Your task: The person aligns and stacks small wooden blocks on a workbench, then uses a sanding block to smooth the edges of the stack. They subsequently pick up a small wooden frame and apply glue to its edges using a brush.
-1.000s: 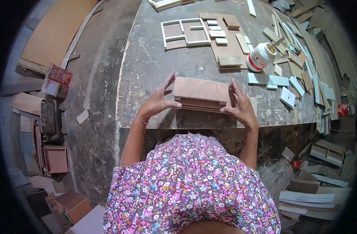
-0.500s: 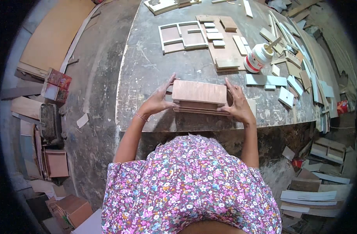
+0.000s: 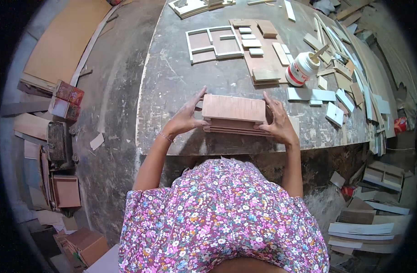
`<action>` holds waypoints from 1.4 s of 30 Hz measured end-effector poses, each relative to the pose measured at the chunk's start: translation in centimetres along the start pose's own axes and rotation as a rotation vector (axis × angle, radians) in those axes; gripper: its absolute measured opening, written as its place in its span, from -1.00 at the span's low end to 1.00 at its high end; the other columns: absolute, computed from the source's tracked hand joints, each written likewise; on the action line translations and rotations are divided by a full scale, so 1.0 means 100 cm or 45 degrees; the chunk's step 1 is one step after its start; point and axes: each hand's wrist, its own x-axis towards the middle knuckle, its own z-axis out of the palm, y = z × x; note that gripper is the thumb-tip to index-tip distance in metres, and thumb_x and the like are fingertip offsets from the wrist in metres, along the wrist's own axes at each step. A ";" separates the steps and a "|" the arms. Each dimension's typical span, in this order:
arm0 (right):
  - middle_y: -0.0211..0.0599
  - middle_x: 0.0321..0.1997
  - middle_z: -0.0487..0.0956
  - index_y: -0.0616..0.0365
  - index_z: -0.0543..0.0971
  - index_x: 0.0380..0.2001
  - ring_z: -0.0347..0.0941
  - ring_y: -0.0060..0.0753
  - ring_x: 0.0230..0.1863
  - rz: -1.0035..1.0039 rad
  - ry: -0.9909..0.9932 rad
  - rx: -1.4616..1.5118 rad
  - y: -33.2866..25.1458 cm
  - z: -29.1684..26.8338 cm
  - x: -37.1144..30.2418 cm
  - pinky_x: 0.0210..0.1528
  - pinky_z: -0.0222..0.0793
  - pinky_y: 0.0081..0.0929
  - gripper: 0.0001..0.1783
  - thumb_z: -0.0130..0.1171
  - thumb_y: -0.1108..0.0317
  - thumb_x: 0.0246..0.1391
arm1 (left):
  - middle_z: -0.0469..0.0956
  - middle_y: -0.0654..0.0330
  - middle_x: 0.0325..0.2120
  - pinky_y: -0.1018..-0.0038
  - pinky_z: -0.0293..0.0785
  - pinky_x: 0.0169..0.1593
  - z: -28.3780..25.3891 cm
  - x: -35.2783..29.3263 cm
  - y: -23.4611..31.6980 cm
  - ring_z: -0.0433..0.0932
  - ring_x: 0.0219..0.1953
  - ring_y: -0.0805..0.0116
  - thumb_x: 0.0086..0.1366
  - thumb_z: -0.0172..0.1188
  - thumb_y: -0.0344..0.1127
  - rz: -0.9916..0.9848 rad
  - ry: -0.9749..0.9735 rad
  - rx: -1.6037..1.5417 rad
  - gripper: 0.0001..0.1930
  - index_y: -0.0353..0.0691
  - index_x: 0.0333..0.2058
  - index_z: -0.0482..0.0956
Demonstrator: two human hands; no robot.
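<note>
Between my hands, close to the near edge of the tabletop [image 3: 172,82], was the wooden box [image 3: 234,108], its smooth, pinkish-tan upper board lying over a shadowed gap, with thin layers below. I had it by both ends: the fingers of my left hand [image 3: 183,120] were spread wide around the left end, thumb at the near corner, and those of my right hand [image 3: 282,127] curved likewise round the right. Bare surface ran leftward to the side edge and up toward the white frame [image 3: 215,42]; to the right, the white strip [image 3: 310,94] and glue bottle [image 3: 300,70] left less room. The box's far side and underside were hidden, my right hand partly covered a pale flat piece [image 3: 294,123], and the farthest boards [image 3: 197,9] were cut off.
</note>
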 end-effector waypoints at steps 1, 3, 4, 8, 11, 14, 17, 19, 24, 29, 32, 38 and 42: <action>-0.09 0.02 0.31 -0.04 0.09 0.21 0.21 -0.09 0.06 0.021 -0.011 0.007 -0.001 -0.001 0.000 0.14 0.13 -0.27 0.14 0.43 0.27 -0.58 | 0.10 -0.03 0.15 0.29 0.26 0.09 0.000 0.000 0.001 0.17 0.15 0.12 -0.23 0.41 -0.34 -0.017 -0.005 -0.016 0.07 -0.11 0.23 -0.12; -0.14 0.02 0.30 -0.04 0.10 0.21 0.21 -0.14 0.07 0.028 -0.019 0.004 -0.004 -0.001 0.001 0.16 0.12 -0.30 0.13 0.42 0.30 -0.58 | 0.11 -0.04 0.15 0.28 0.27 0.09 0.000 -0.001 0.004 0.16 0.15 0.13 -0.24 0.42 -0.33 0.008 0.020 0.047 0.09 -0.11 0.23 -0.13; -0.14 0.03 0.30 -0.04 0.10 0.21 0.22 -0.14 0.06 0.052 -0.029 -0.007 -0.005 -0.002 0.000 0.16 0.12 -0.30 0.14 0.42 0.30 -0.59 | 0.11 -0.04 0.15 0.28 0.27 0.10 0.001 -0.001 0.007 0.16 0.15 0.13 -0.25 0.42 -0.33 -0.027 0.013 0.037 0.09 -0.11 0.23 -0.13; -0.13 0.02 0.30 -0.05 0.08 0.21 0.23 -0.13 0.04 0.064 -0.036 -0.005 -0.005 -0.002 0.000 0.16 0.12 -0.30 0.16 0.43 0.31 -0.60 | 0.09 -0.03 0.16 0.29 0.22 0.13 0.000 0.000 0.008 0.14 0.17 0.14 -0.27 0.43 -0.30 -0.074 -0.003 0.066 0.10 -0.13 0.23 -0.13; -0.13 -0.01 0.30 -0.09 0.07 0.22 0.23 -0.12 0.05 0.053 -0.037 0.008 -0.009 -0.004 0.001 0.15 0.15 -0.28 0.17 0.44 0.28 -0.61 | 0.10 -0.03 0.16 0.30 0.12 0.18 0.000 -0.001 0.004 0.13 0.17 0.14 -0.26 0.42 -0.29 -0.037 -0.006 0.024 0.10 -0.16 0.23 -0.13; -0.13 -0.01 0.30 -0.12 0.07 0.22 0.23 -0.12 0.06 0.125 -0.046 -0.039 -0.007 -0.002 0.000 0.14 0.17 -0.25 0.18 0.45 0.23 -0.62 | 0.11 -0.04 0.15 0.31 0.11 0.18 0.000 -0.001 0.000 0.13 0.17 0.13 -0.26 0.41 -0.31 -0.033 -0.012 -0.063 0.10 -0.16 0.23 -0.13; -0.13 -0.01 0.30 -0.14 0.07 0.22 0.24 -0.11 0.07 0.124 -0.033 -0.007 -0.007 -0.001 -0.001 0.14 0.18 -0.24 0.18 0.45 0.21 -0.62 | 0.12 -0.05 0.13 0.29 0.14 0.17 0.000 -0.001 0.003 0.16 0.15 0.12 -0.27 0.41 -0.32 -0.028 -0.003 0.008 0.10 -0.17 0.23 -0.14; -0.09 -0.05 0.31 -0.08 0.06 0.22 0.24 -0.08 0.01 0.060 -0.003 -0.042 -0.005 0.001 -0.002 0.09 0.17 -0.25 0.17 0.44 0.24 -0.58 | 0.15 -0.06 0.11 0.29 0.17 0.16 0.001 -0.001 0.004 0.19 0.13 0.12 -0.28 0.41 -0.34 -0.050 0.001 0.024 0.11 -0.17 0.23 -0.14; -0.04 -0.06 0.31 -0.04 0.05 0.22 0.23 -0.05 -0.01 -0.019 0.027 0.021 0.002 0.003 -0.003 0.06 0.16 -0.24 0.16 0.43 0.27 -0.57 | 0.18 -0.06 0.09 0.30 0.23 0.13 0.000 -0.001 0.003 0.22 0.11 0.14 -0.26 0.42 -0.35 -0.028 0.003 -0.033 0.10 -0.15 0.23 -0.15; -0.04 0.01 0.29 -0.08 0.06 0.22 0.21 -0.05 0.06 0.045 0.016 -0.034 -0.002 0.003 -0.005 0.12 0.14 -0.25 0.14 0.42 0.29 -0.56 | 0.17 -0.05 0.10 0.29 0.25 0.11 0.001 -0.002 0.007 0.20 0.12 0.14 -0.25 0.41 -0.34 -0.071 -0.016 -0.107 0.09 -0.17 0.23 -0.15; 0.00 0.07 0.26 -0.01 0.05 0.22 0.15 -0.01 0.12 0.017 0.009 -0.028 -0.003 0.002 -0.005 0.16 0.10 -0.23 0.18 0.45 0.20 -0.58 | 0.13 -0.06 0.13 0.27 0.18 0.15 0.002 -0.002 0.002 0.16 0.16 0.14 -0.24 0.42 -0.29 -0.003 -0.006 -0.027 0.12 -0.19 0.23 -0.19; -0.09 0.19 0.19 0.07 0.03 0.21 0.06 -0.07 0.22 0.002 0.051 0.035 0.007 -0.005 -0.015 0.23 0.03 -0.26 0.29 0.50 0.14 -0.73 | 0.02 -0.09 0.18 0.27 0.00 0.23 0.003 -0.009 0.001 0.03 0.22 0.12 -0.30 0.46 -0.16 -0.036 0.010 0.058 0.24 -0.23 0.22 -0.31; -0.09 0.20 0.18 0.05 -0.02 0.23 0.06 -0.07 0.22 0.153 0.001 0.090 0.010 -0.009 -0.026 0.24 0.01 -0.25 0.36 0.50 0.14 -0.78 | -0.08 -0.09 0.21 0.30 -0.09 0.26 0.006 -0.015 -0.021 -0.07 0.25 0.12 -0.43 0.51 -0.10 -0.084 -0.081 0.112 0.38 -0.27 0.21 -0.41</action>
